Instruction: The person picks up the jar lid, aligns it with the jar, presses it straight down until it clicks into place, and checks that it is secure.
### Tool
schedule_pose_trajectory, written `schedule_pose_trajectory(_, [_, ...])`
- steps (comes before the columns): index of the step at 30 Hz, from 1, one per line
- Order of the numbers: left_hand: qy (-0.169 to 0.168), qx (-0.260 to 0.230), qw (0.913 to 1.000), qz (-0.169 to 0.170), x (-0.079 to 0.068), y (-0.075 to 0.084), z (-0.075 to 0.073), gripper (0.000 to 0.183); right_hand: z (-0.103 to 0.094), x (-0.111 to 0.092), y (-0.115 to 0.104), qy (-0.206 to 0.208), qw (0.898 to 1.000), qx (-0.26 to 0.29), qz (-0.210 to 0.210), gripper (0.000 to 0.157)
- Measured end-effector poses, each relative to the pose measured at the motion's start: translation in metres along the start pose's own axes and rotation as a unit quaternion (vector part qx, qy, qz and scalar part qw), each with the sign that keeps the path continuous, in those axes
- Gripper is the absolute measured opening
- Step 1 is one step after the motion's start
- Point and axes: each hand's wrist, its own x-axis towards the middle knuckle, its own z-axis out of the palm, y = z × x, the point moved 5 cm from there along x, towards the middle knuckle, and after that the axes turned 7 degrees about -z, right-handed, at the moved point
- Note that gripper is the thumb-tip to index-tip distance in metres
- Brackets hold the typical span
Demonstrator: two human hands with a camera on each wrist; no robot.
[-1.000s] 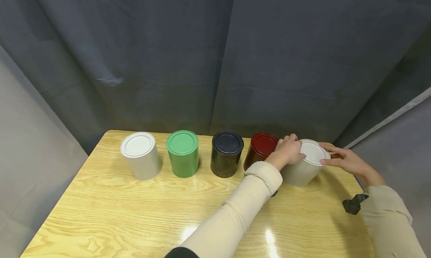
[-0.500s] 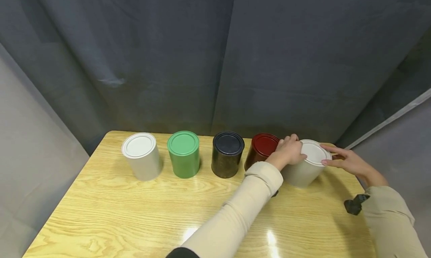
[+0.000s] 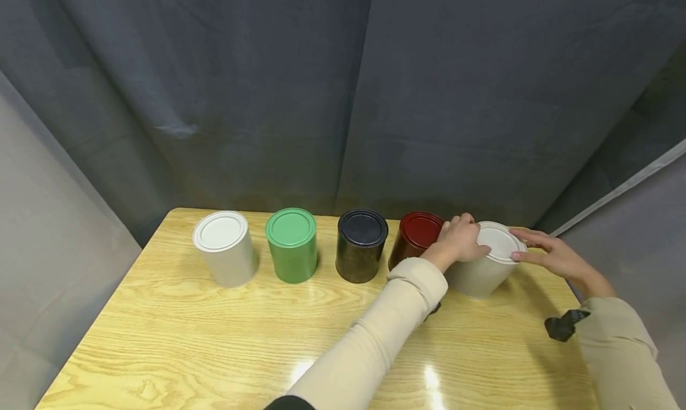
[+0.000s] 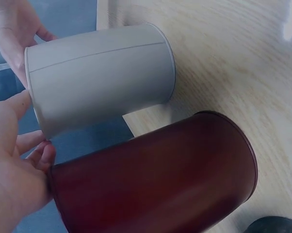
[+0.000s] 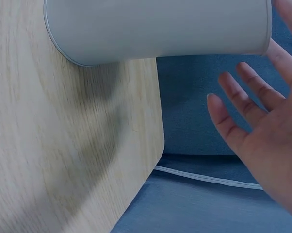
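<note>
At the right end of a row of lidded paint cans stands a white paint can (image 3: 477, 279). My left hand (image 3: 458, 240) reaches between it and the red paint can (image 3: 420, 230), thumb on the white lid's edge. In the left wrist view, its other fingers bend in at the white can's rim, and the heel of the hand overlaps the red can's rim. From the far side, my right hand (image 3: 565, 264) touches the same lid's rim with thumb and index finger. In the right wrist view, its remaining fingers (image 5: 223, 116) extend away from the can.
To the left stand a black paint can (image 3: 361, 249), a green paint can (image 3: 292, 249) and another white paint can (image 3: 227, 255). They line up near the far edge of the wooden table (image 3: 214, 350). Grey curtains (image 3: 268, 100) hang behind it and at both sides.
The left thumb has edged slightly farther onto the white can's lid. Otherwise the hands and cans keep their places.
</note>
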Motion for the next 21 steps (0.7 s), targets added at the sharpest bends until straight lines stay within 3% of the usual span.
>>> schedule_pose_trajectory(13, [0.002, -0.007, 0.9999, -0.009, -0.0010, -0.0030, -0.0010, 0.036, 0.0036, 0.0021, -0.0013, 0.027, 0.999, -0.019, 0.005, 0.063])
schedule_pose_trajectory(21, [0.038, 0.000, 0.9991, -0.017, 0.0011, -0.0050, -0.0014, 0.031, -0.0003, 0.0003, -0.0043, 0.057, 0.997, -0.045, 0.016, 0.062])
